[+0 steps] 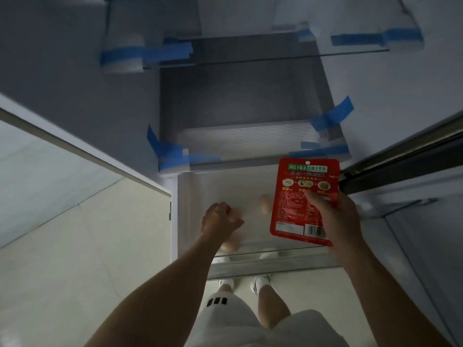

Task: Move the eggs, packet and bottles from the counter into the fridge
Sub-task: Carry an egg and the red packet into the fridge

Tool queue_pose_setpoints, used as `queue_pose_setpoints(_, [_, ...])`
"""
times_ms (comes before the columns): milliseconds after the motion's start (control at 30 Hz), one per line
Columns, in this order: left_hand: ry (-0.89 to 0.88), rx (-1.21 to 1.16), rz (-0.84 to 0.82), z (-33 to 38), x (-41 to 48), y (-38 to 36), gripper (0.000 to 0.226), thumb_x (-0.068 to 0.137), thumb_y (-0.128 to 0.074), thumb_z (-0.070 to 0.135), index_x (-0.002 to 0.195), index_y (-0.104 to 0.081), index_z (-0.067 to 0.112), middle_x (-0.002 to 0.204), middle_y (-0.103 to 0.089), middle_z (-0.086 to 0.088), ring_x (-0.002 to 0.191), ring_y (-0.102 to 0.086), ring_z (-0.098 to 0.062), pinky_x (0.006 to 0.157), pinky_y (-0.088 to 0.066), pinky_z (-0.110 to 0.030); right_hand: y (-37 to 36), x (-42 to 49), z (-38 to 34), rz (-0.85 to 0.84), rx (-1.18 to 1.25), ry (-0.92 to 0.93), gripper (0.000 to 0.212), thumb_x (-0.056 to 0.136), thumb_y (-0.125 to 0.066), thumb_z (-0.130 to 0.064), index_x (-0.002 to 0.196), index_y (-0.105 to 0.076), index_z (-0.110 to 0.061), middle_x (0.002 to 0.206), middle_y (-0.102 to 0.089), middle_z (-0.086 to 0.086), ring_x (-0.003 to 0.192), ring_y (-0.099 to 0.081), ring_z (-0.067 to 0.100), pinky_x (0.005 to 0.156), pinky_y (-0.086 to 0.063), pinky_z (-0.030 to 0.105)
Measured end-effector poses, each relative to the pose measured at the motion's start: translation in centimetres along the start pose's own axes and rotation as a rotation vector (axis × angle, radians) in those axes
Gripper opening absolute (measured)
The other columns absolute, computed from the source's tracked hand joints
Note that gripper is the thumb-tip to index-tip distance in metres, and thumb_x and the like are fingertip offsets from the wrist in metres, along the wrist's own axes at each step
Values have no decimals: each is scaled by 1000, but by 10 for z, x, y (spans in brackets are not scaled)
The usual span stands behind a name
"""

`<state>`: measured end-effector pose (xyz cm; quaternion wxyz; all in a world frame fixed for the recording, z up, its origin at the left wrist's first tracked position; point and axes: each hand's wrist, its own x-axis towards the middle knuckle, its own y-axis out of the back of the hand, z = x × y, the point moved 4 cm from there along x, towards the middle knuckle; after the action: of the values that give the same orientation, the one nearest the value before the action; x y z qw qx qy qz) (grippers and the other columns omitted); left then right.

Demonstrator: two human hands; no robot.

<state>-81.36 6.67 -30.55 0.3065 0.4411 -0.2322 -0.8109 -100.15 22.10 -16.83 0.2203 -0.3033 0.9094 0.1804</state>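
Note:
I look down into the open fridge. My right hand (335, 221) grips a red packet (300, 196) by its right edge and holds it upright over the right side of a clear drawer (198, 191). My left hand (220, 219) hovers over the drawer's left part, its fingers curled round a pale egg (235, 212) that only partly shows. Another egg (264, 203) lies in the drawer beside the packet. A third egg (229, 244) lies under my left wrist near the drawer's front edge. No bottles are in view.
Glass shelves (250, 58) held with blue tape (165, 52) sit above the drawer. The fridge door (413, 159) stands open at the right, and a white panel (75, 146) runs along the left. My legs and white shoes (260, 281) stand on the pale floor below.

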Motion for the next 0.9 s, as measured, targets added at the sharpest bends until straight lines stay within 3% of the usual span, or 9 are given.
queue_pose_setpoints(400, [-9, -3, 1, -10, 4, -7, 51, 75, -81, 43, 113, -63, 13, 110, -58, -2, 99, -56, -21, 80, -41, -26, -2, 0, -4, 36, -4, -6, 11, 90, -69, -32, 99, -62, -34, 94, -74, -8, 82, -74, 14, 69, -56, 33])
queue_pose_setpoints(667, [-22, -40, -3, -16, 7, -8, 48, 70, -86, 39, 106, -66, 14, 105, -64, -4, 94, -60, -22, 82, -48, -29, -1, -4, -5, 46, 8, -38, 18, 88, -71, -35, 104, -63, -33, 104, -75, -3, 94, -74, 23, 90, -57, 53])
queue_pose_setpoints(800, [-44, -43, 0, -18, 10, -12, 50, 68, -88, 39, 104, -65, 14, 103, -64, -5, 93, -61, -23, 80, -49, -30, -1, -7, -6, 38, 14, -36, 15, 89, -71, -32, 101, -63, -34, 99, -75, -3, 91, -74, 20, 90, -58, 52])
queue_pose_setpoints(900, [-37, -93, 33, -12, 5, -3, 63, 66, -88, 44, 115, -61, 15, 111, -60, -5, 97, -60, -23, 84, -52, -34, -1, -7, -8, 35, 12, -18, 13, 89, -71, -32, 100, -64, -34, 95, -77, -5, 88, -75, 19, 89, -59, 51])
